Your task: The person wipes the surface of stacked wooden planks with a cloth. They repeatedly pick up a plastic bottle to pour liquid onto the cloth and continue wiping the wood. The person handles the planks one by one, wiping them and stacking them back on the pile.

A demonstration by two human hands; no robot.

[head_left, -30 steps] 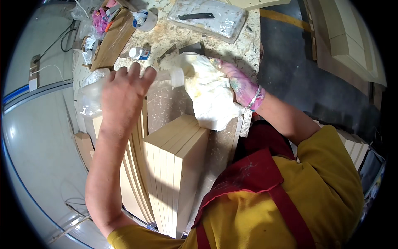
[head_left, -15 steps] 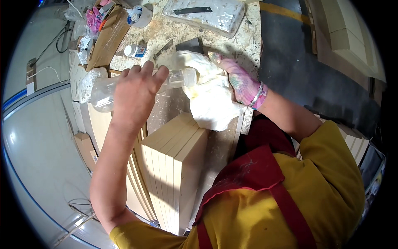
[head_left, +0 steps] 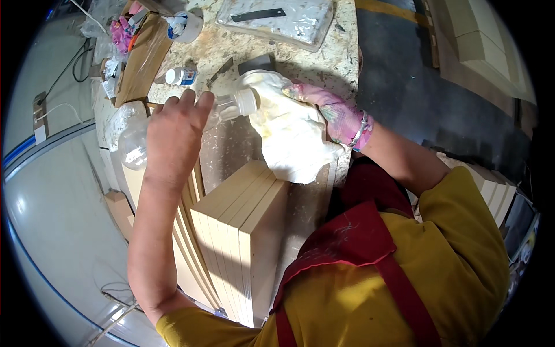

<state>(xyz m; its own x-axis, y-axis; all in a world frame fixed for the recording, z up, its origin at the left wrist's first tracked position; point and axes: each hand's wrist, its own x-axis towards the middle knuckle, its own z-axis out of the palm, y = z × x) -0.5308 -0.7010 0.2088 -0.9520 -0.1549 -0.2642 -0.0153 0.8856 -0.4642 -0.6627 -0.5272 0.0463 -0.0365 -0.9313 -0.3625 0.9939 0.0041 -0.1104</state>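
My bare left hand is wrapped round a clear plastic bottle, which lies tilted nearly sideways with its white-capped neck toward the right. Beside that cap, a white cloth with yellowish stains drapes from my right hand. This hand wears a pink patterned glove, and its thumb and fingers grip the cloth from the right. Part of its fingers is hidden under the fabric. Below the bottle, upright pale boards stand pressed together in a stack.
A small white bottle and a dark flat plate rest on the stained worktable. Farther back are a white tub, a wrapped block with a metal strip on it, and a cardboard piece.
My left hand and the bottle have moved left and slightly nearer, drawing the cap away from the cloth's middle. The cloth hangs flatter in my right hand.
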